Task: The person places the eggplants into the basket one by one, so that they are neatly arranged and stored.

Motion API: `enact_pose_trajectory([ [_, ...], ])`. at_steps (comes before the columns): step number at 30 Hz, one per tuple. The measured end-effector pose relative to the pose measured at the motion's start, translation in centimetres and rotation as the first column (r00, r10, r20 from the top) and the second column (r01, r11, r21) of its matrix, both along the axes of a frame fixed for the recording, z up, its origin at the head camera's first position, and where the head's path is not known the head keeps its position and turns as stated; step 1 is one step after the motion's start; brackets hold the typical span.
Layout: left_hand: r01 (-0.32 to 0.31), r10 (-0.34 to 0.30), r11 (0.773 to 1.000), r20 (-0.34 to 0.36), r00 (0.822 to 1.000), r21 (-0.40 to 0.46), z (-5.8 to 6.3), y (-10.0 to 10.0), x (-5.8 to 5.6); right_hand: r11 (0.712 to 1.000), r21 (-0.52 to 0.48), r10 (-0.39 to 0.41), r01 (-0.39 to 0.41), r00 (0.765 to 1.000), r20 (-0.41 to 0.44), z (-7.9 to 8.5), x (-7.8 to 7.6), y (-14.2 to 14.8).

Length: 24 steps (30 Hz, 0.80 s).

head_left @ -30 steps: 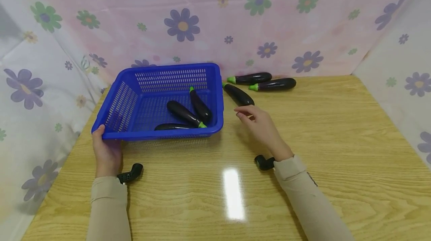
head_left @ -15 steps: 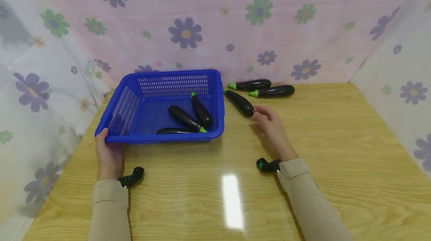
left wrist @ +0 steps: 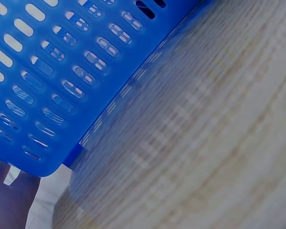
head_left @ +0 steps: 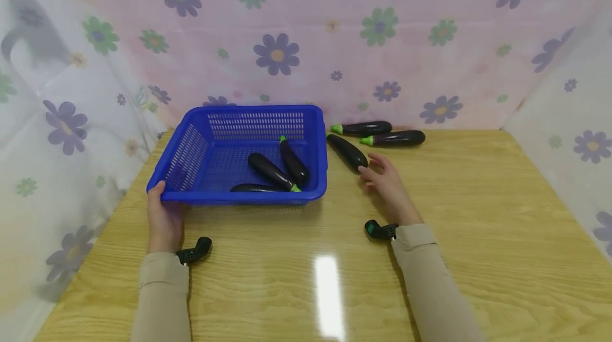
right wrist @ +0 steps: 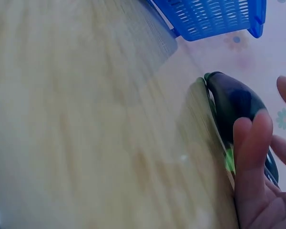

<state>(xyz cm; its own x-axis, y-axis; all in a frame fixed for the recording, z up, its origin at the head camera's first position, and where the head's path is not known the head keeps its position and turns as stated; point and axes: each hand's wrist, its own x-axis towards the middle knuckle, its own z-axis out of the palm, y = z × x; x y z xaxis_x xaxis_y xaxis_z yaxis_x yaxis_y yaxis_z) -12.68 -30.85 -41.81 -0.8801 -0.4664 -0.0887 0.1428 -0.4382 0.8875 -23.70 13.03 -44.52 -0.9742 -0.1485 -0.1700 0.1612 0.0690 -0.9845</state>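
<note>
A blue plastic basket [head_left: 268,196] holds several dark purple eggplants [head_left: 270,171] near its right end. My left hand [head_left: 164,220] grips its front left corner, thumb over the rim and the other fingers below; in the left wrist view only part of that hand [left wrist: 12,195] shows beside the slotted wall. Right of the basket, a loose eggplant [head_left: 348,152] lies slanted on the table. My right hand [head_left: 388,185] is at its near end, thumb and fingers apart around the tip. In the right wrist view, the thumb overlaps this eggplant [right wrist: 231,98].
Behind the slanted eggplant, two more eggplants, a rear one [head_left: 365,128] and a front one [head_left: 397,138], lie by the back curtain [head_left: 306,87]. The wooden table [head_left: 268,278] is bounded by flowered cloth at the back and both sides. Dark wrist cameras [head_left: 195,250] stick out from the cuffs.
My right hand has moved right to the near end of the slanted eggplant and stays there. The left hand keeps hold of the basket corner. The head view has shifted slightly.
</note>
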Motion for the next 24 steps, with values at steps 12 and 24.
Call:
enact_pose_trajectory([
  [12, 0.025, -0.024, 0.999, 0.044, 0.999, -0.031, -0.3, 0.0, 0.2, 0.992, 0.129, -0.016, 0.009, 0.999, 0.051, -0.4, -1.8, -0.9],
  [24, 0.041, -0.041, 0.999, 0.017, 0.999, -0.016, -0.1, -0.1, 0.2, 0.990, 0.140, -0.015, 0.006, 0.998, 0.065, 0.0, -2.2, -1.2],
])
